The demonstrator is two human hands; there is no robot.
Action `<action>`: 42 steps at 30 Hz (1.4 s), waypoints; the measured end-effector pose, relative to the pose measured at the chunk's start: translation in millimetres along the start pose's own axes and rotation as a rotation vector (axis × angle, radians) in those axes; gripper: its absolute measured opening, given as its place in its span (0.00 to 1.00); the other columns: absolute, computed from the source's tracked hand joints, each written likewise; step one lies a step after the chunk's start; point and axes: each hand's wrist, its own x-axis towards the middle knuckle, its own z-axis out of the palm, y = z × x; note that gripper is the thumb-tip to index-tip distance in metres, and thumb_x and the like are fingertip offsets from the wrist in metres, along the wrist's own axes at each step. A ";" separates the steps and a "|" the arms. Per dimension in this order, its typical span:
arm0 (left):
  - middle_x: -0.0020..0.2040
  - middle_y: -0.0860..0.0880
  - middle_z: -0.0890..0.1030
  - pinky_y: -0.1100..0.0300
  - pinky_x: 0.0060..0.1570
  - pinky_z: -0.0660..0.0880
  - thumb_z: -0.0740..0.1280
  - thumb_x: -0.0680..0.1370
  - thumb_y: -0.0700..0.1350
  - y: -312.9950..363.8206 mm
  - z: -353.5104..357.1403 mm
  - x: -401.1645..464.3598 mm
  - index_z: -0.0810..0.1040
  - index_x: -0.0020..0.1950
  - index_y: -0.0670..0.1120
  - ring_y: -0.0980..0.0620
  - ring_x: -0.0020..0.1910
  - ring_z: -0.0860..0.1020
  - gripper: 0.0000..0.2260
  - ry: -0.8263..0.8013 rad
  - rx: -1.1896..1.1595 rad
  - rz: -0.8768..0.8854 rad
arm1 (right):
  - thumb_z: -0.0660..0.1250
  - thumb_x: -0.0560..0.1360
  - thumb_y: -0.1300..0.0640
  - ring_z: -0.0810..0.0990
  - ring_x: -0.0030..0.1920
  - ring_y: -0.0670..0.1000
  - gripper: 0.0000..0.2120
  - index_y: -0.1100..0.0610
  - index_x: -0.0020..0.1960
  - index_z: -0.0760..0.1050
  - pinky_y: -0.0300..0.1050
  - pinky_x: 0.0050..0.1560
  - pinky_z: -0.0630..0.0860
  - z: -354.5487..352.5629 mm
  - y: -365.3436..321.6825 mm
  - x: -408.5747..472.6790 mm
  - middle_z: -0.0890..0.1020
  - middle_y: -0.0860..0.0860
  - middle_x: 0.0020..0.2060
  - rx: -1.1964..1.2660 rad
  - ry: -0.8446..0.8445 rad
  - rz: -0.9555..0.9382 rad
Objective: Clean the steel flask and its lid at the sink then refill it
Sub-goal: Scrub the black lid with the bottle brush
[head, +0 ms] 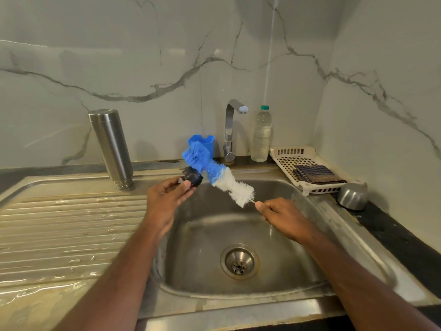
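At centre frame, the left hand (pixel 164 199) pinches the dark flask lid (pixel 192 177) between thumb and curled fingers, holding it above the left edge of the sink basin (pixel 238 235). The right hand (pixel 284 217), right of centre, grips the thin wire handle of a bottle brush (pixel 214 174), fingers closed around it. The brush slants up and to the left; its white bristles lie nearest the right hand, its blue bristles reach the lid and appear to touch it.

The steel flask (pixel 111 146) stands inverted, mouth down, on the ribbed draining board (pixel 71 223) at upper left of centre, well apart from both hands. The board is wet.

Behind the basin stand a chrome tap (pixel 230 130), not running, a blue holder (pixel 205 142) just left of it, and a clear plastic bottle (pixel 262 134) just right of it. At right, a cream plastic tray (pixel 288 155) carries a folded checked cloth (pixel 317 174); a small steel bowl (pixel 352 195) lies upturned beside it on the dark tabletop (pixel 393 235).
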 end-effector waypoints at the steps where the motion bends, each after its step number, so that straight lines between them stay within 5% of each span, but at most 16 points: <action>1: 0.54 0.36 0.85 0.56 0.54 0.83 0.72 0.76 0.33 -1.1 4.1 -1.1 0.79 0.61 0.32 0.41 0.53 0.85 0.14 -0.002 -0.011 0.002 | 0.61 0.83 0.45 0.68 0.28 0.47 0.27 0.65 0.34 0.71 0.46 0.35 0.66 -0.4 2.0 1.3 0.71 0.50 0.26 0.011 0.003 0.000; 5: 0.55 0.36 0.83 0.56 0.54 0.82 0.71 0.78 0.34 3.3 -1.0 4.8 0.77 0.62 0.30 0.43 0.50 0.86 0.14 0.114 -0.152 0.016 | 0.62 0.83 0.48 0.66 0.27 0.47 0.25 0.55 0.29 0.69 0.46 0.36 0.64 -17.7 18.9 -6.0 0.68 0.47 0.25 0.091 -0.047 0.039; 10: 0.55 0.35 0.84 0.55 0.53 0.83 0.73 0.74 0.35 -2.5 5.3 1.0 0.78 0.61 0.31 0.39 0.52 0.85 0.17 0.007 -0.036 0.000 | 0.61 0.83 0.45 0.67 0.28 0.46 0.27 0.64 0.34 0.71 0.46 0.35 0.66 -3.2 3.6 -2.8 0.70 0.47 0.26 0.031 0.011 0.025; 14: 0.54 0.35 0.83 0.54 0.55 0.82 0.71 0.76 0.34 5.0 -5.0 6.1 0.77 0.61 0.30 0.42 0.49 0.86 0.15 0.119 -0.182 0.010 | 0.62 0.83 0.47 0.64 0.27 0.45 0.24 0.53 0.30 0.67 0.46 0.36 0.63 -16.6 15.6 -8.9 0.66 0.45 0.24 0.092 -0.059 0.036; 19: 0.54 0.35 0.84 0.56 0.53 0.83 0.72 0.74 0.35 1.7 7.4 -1.8 0.79 0.60 0.31 0.41 0.52 0.85 0.16 -0.035 -0.130 -0.024 | 0.60 0.83 0.45 0.67 0.27 0.46 0.27 0.63 0.33 0.70 0.45 0.35 0.65 -3.4 0.4 -3.6 0.70 0.48 0.26 0.024 0.001 0.019; 23: 0.56 0.35 0.83 0.55 0.54 0.83 0.71 0.76 0.35 7.0 0.1 2.3 0.79 0.58 0.32 0.41 0.54 0.85 0.12 0.075 -0.204 -0.012 | 0.60 0.83 0.44 0.64 0.26 0.47 0.26 0.55 0.30 0.69 0.45 0.35 0.64 -17.0 12.3 -9.4 0.67 0.47 0.24 0.134 -0.066 0.021; 28: 0.58 0.35 0.83 0.55 0.54 0.82 0.72 0.72 0.37 6.2 8.8 -5.3 0.77 0.63 0.30 0.39 0.55 0.84 0.21 -0.079 -0.168 -0.050 | 0.60 0.83 0.45 0.67 0.27 0.46 0.27 0.63 0.33 0.71 0.45 0.34 0.67 -2.9 2.7 -2.5 0.71 0.48 0.25 0.074 -0.011 -0.004; 35: 0.50 0.41 0.86 0.59 0.43 0.84 0.68 0.80 0.37 12.9 -2.3 0.9 0.81 0.58 0.35 0.50 0.46 0.86 0.09 0.153 -0.074 -0.077 | 0.63 0.82 0.45 0.69 0.26 0.44 0.25 0.56 0.30 0.69 0.48 0.33 0.66 -7.1 8.7 -6.2 0.72 0.51 0.24 -0.152 -0.064 -0.064; 39: 0.47 0.39 0.86 0.57 0.46 0.84 0.69 0.79 0.37 18.3 -7.7 -0.2 0.80 0.49 0.34 0.43 0.50 0.86 0.05 0.191 -0.226 -0.082 | 0.63 0.82 0.46 0.69 0.27 0.45 0.23 0.56 0.31 0.69 0.49 0.33 0.68 -6.4 6.6 -3.2 0.72 0.51 0.25 -0.078 0.073 -0.090; 42: 0.52 0.33 0.84 0.55 0.49 0.84 0.73 0.74 0.39 18.3 -13.3 2.3 0.79 0.50 0.31 0.39 0.53 0.85 0.12 0.164 -0.309 -0.121 | 0.63 0.82 0.46 0.69 0.26 0.45 0.23 0.53 0.30 0.68 0.48 0.32 0.67 -9.9 10.0 -3.9 0.71 0.49 0.25 -0.121 0.086 -0.068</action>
